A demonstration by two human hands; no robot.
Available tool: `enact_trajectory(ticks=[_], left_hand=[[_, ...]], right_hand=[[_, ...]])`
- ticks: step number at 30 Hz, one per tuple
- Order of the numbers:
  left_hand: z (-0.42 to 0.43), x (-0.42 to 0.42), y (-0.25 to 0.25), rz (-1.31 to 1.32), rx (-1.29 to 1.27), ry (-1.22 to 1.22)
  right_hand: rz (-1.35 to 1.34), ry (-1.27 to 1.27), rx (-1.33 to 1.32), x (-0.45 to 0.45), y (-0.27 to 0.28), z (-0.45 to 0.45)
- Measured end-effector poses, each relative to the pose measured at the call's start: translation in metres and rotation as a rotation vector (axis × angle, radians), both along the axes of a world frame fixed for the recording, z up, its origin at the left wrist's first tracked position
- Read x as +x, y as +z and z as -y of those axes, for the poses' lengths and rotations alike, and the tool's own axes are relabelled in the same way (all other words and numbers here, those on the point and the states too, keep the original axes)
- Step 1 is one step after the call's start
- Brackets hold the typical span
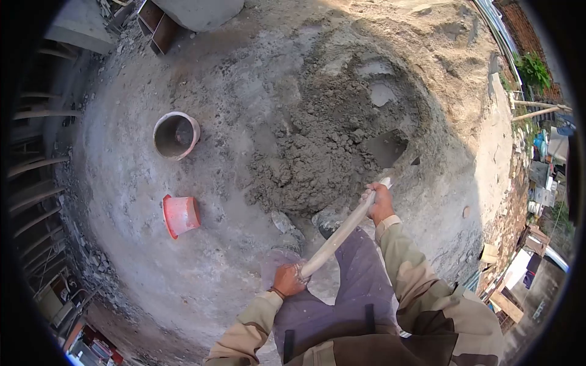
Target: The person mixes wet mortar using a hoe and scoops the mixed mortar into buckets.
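Both my hands are closed around a long pale wooden handle (336,241) that slants up to the right across my legs. My left hand (289,280) grips its lower end near my thigh. Farther up the shaft, my right hand (381,203) holds it close to the tool's end. A dark, flat metal blade (388,148), apparently that of a shovel, lies at the right side of a heap of wet grey mortar (317,158); the join between handle and blade is hard to make out. My shoes touch the heap's near edge.
An upright bucket (176,136) with grey residue inside stands on the left. Nearer, a red bucket (181,216) lies tipped on its side. Sand (452,67) rises at the upper right. Wooden poles line the far left, and planks and debris lie at the far right.
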State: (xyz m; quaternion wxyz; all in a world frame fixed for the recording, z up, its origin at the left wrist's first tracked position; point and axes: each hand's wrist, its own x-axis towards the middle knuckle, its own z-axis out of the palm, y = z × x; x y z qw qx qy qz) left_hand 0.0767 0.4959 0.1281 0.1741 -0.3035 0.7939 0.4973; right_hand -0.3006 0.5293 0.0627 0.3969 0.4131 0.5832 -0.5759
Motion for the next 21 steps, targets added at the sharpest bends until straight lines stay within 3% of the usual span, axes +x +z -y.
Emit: enact_trajectory(ticks=[5,7,12,13,16,18,21], left_hand=[[0.018,-0.115,0.023,-0.020,-0.058,-0.143],[0.035,-0.151,0.020,-0.068,0.032,-0.193],[0.076,-0.192,-0.053,-0.057,0.156,-0.350],[0.082,-0.185,-0.074,-0.062,0.149,-0.342],[0.135,-0.127,-0.135,0.167,0.068,-0.435],[0.183,-0.043,-0.145,0.360,0.027,-0.466],[0.258,0.037,-0.137,0.419,0.050,-0.539]], right_hand=[[-0.191,-0.099,0.025,-0.082,0.030,-0.022],[-0.332,-0.124,0.034,-0.104,0.013,-0.047],[-0.467,-0.094,0.242,-0.110,-0.049,-0.031],[-0.474,-0.070,0.330,-0.099,-0.070,-0.027],[-0.244,-0.070,0.280,-0.013,-0.214,-0.009],[-0.043,-0.095,0.309,0.108,-0.270,0.051],[0.042,-0.266,0.220,0.197,-0.266,0.114]])
